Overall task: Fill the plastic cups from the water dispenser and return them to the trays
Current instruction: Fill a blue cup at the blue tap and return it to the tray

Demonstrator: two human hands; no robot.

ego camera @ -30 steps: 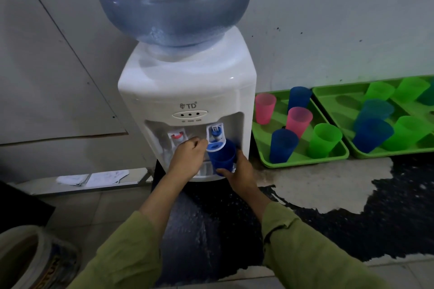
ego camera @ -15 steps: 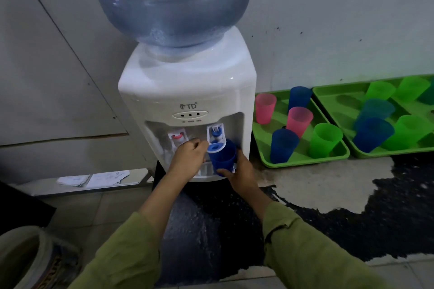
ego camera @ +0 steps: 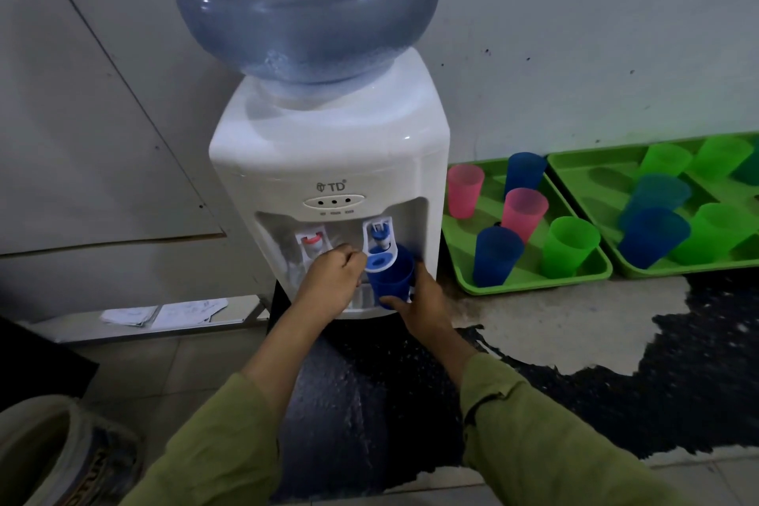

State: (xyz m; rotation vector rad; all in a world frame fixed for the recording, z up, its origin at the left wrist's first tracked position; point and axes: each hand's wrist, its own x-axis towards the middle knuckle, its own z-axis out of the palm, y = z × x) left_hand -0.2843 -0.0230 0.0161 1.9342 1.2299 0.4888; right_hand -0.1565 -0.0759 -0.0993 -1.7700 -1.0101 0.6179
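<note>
Centre frame: left hand [ego camera: 332, 279] curled, pinching the tap lever [ego camera: 380, 262]. Just right, right hand [ego camera: 425, 302] gripping the blue cup [ego camera: 392, 283] under the spout. Thin, light, squashy plastic, probably sloshy once full: best held mid-wall, upright. Trays [ego camera: 534, 286] at right.

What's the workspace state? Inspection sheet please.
Surface: floor, pale with a black patchy coating.
Job's things: blue cup under the blue tap lever of the water dispenser; near tray holds five cups; far tray holds green and blue cups.
Clutter: papers on a ledge; round container lower left.
Hands: left hand grips the blue tap lever; right hand holds the blue cup.
Cables: nothing seen.
Surroundings: speckled white wall; water bottle atop the dispenser.
</note>
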